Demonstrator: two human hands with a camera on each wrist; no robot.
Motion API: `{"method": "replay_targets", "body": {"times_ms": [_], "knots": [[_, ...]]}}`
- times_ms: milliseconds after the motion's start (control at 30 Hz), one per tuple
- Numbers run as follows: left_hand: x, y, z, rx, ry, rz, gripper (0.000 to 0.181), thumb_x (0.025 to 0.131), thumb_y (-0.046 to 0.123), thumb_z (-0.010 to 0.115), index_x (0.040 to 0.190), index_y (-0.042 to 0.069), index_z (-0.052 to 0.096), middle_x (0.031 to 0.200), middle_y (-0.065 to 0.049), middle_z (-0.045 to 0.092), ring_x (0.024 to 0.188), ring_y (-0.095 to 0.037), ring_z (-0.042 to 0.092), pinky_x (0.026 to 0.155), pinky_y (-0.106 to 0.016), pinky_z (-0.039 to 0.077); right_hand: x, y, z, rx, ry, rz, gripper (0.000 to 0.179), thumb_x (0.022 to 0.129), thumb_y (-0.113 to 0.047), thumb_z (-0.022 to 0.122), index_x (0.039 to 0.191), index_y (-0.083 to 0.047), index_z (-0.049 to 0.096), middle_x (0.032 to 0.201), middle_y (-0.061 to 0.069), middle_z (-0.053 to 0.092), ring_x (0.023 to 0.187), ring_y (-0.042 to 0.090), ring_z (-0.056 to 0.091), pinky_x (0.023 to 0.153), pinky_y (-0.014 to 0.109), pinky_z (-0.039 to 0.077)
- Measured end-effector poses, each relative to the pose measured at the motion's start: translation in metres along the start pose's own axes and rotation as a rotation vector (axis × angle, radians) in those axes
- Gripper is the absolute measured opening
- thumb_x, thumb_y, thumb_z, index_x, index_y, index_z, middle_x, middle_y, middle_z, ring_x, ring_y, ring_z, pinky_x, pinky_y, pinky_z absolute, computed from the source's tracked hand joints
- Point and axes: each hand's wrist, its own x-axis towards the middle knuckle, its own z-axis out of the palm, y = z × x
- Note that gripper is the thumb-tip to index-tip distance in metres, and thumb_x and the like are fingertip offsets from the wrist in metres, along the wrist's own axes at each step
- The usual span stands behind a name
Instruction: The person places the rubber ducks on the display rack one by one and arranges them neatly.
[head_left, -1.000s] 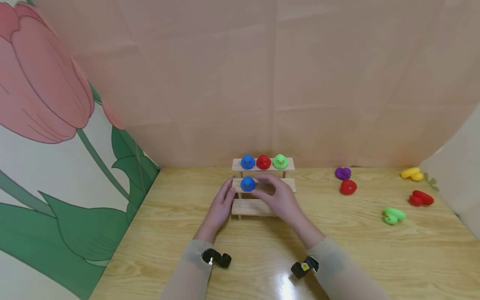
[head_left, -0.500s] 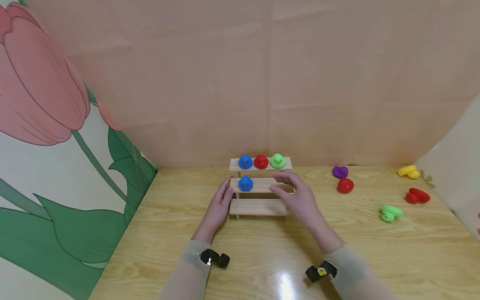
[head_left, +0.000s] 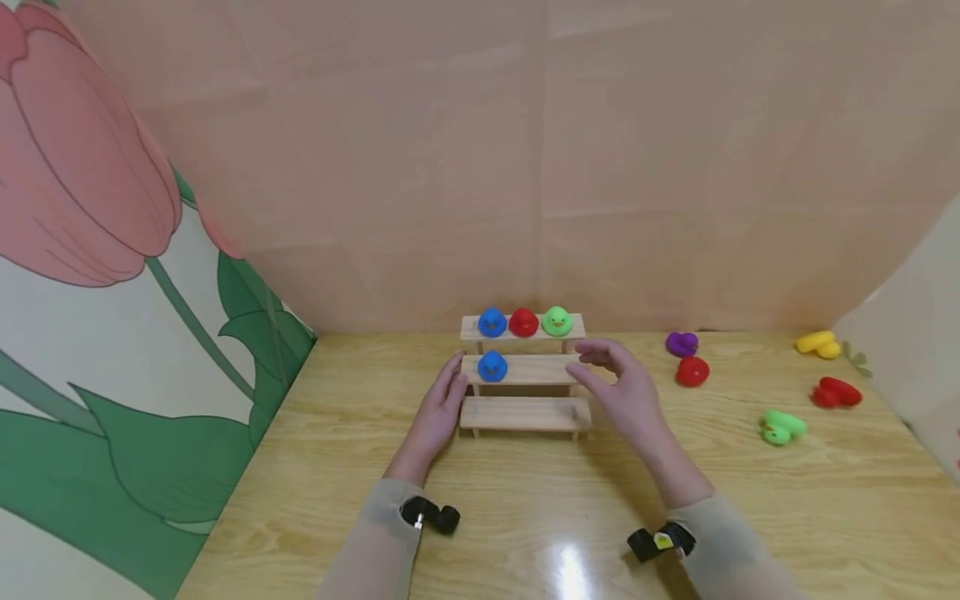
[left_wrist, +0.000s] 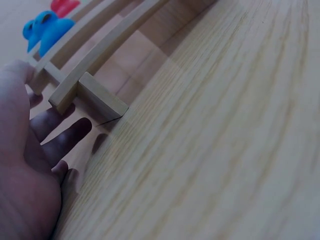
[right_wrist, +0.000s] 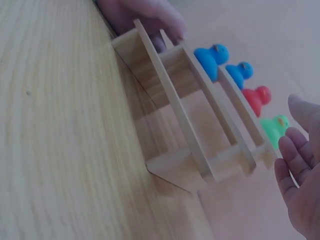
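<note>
A small three-tier wooden display stand stands on the table. On its top tier, a blue rubber duck, a red duck and a green duck sit in a row. Another blue duck sits at the left of the middle tier; the bottom tier is bare. My left hand rests against the stand's left end, thumb at the middle tier's edge, fingers extended beside it in the left wrist view. My right hand holds nothing, thumb and fingers apart at the middle tier's right end.
Loose ducks lie to the right on the wooden table: purple, red, green, another red and yellow. A pinkish cloth backdrop hangs behind; a tulip-print panel borders the left.
My right hand has let go of the blue duck on the middle tier and moved right to the stand's right end. My left hand has stayed at the left end.
</note>
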Motion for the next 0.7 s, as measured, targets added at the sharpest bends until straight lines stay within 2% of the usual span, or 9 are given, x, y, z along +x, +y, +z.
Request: {"method": "replay_targets", "body": {"times_ms": [200, 400, 600, 700], "knots": [[0.001, 0.001, -0.001, 0.006, -0.006, 0.005, 0.062, 0.117, 0.061, 0.043, 0.174, 0.037, 0.036, 0.177, -0.004, 0.037, 0.163, -0.03, 0.033, 0.133, -0.053, 0.025, 0.003, 0.005, -0.016, -0.008, 0.05, -0.009, 0.04, 0.104, -0.022, 0.083, 0.138, -0.005, 0.071, 0.129, 0.008, 0.073, 0.117, 0.027, 0.068, 0.095, 0.01, 0.049], [0.0, 0.001, -0.001, -0.004, -0.007, 0.006, 0.065, 0.117, 0.061, 0.043, 0.174, 0.032, 0.036, 0.177, -0.005, 0.037, 0.163, -0.03, 0.033, 0.133, -0.053, 0.027, 0.008, 0.013, -0.037, -0.06, 0.094, -0.003, 0.042, 0.105, -0.026, 0.082, 0.14, -0.007, 0.071, 0.13, 0.007, 0.073, 0.116, 0.018, 0.068, 0.093, 0.01, 0.051], [0.0, 0.001, -0.001, 0.006, -0.011, 0.0, 0.068, 0.116, 0.063, 0.042, 0.175, 0.03, 0.035, 0.177, -0.006, 0.036, 0.163, -0.032, 0.033, 0.132, -0.056, 0.027, 0.013, 0.032, -0.067, -0.083, 0.15, 0.061, 0.046, 0.106, -0.033, 0.08, 0.145, -0.01, 0.069, 0.135, 0.003, 0.069, 0.123, 0.015, 0.064, 0.093, 0.01, 0.048], [0.001, 0.0, -0.001, -0.008, -0.016, -0.011, 0.065, 0.116, 0.063, 0.043, 0.174, 0.036, 0.036, 0.177, -0.004, 0.037, 0.162, -0.03, 0.034, 0.132, -0.055, 0.027, 0.014, 0.042, -0.08, -0.092, 0.177, 0.107, 0.049, 0.106, -0.037, 0.078, 0.147, -0.011, 0.067, 0.137, 0.001, 0.068, 0.124, 0.013, 0.062, 0.093, 0.008, 0.048]]}}
